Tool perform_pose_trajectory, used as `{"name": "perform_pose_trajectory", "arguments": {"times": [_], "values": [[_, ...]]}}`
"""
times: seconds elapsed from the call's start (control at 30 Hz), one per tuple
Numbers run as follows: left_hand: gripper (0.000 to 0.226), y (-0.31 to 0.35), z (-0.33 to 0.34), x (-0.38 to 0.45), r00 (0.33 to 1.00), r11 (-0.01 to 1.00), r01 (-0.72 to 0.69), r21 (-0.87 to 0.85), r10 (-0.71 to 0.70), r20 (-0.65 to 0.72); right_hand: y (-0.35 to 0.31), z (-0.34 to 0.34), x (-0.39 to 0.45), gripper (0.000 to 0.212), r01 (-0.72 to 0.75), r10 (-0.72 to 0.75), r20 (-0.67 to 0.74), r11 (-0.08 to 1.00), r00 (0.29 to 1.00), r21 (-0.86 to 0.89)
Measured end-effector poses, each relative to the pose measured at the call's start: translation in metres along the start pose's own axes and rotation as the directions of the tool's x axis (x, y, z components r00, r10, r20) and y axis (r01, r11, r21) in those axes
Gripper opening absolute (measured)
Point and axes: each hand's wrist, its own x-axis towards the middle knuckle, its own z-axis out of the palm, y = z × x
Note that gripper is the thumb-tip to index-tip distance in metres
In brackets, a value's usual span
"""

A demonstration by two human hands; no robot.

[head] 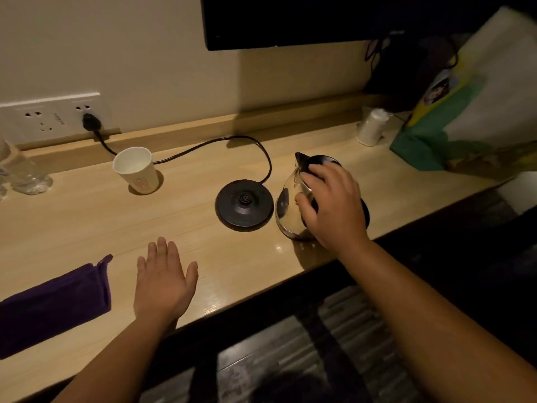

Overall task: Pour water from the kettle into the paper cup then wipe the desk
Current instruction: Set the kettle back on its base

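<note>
A shiny steel kettle with a black lid stands on the wooden desk, just right of its round black base. My right hand lies over the kettle's top, fingers curled around the lid and upper body. A white paper cup stands upright at the back left, near the wall. A folded purple cloth lies at the desk's front left. Just right of the cloth, my left hand rests flat on the desk, palm down, fingers spread, holding nothing.
The base's black cord runs behind the cup to a wall socket. Clear plastic bottles stand at the far left. A white cup and a colourful bag sit at the back right. A dark screen hangs above.
</note>
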Motion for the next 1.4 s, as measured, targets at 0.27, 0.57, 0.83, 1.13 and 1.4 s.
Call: {"name": "perform_pose_trajectory", "arguments": {"times": [0.27, 0.57, 0.83, 1.13, 1.4], "values": [[0.074, 0.003, -0.002, -0.002, 1.000, 1.000, 0.005, 0.026, -0.005, -0.006, 0.045, -0.007, -0.036, 0.054, -0.601, 0.530, 0.284, 0.680, 0.799, 0.421], [0.074, 0.006, -0.006, -0.001, 1.000, 1.000, 0.016, 0.017, -0.016, -0.007, 0.042, -0.002, -0.033, 0.039, -0.591, 0.592, 0.217, 0.562, 0.776, 0.579], [0.074, 0.005, -0.005, -0.001, 1.000, 1.000, 0.015, 0.007, -0.015, -0.003, 0.011, -0.001, -0.010, 0.038, -0.512, 0.525, 0.193, 0.571, 0.829, 0.642], [0.076, 0.005, -0.008, -0.002, 1.000, 1.000, 0.006, 0.002, -0.006, -0.003, -0.022, 0.023, 0.020, 0.041, -0.463, 0.421, 0.237, 0.591, 0.876, 0.661], [0.077, 0.001, -0.004, 0.000, 1.000, 1.000, 0.008, -0.019, -0.008, -0.005, -0.031, 0.034, 0.035, 0.040, -0.457, 0.374, 0.273, 0.617, 0.887, 0.641]]}}
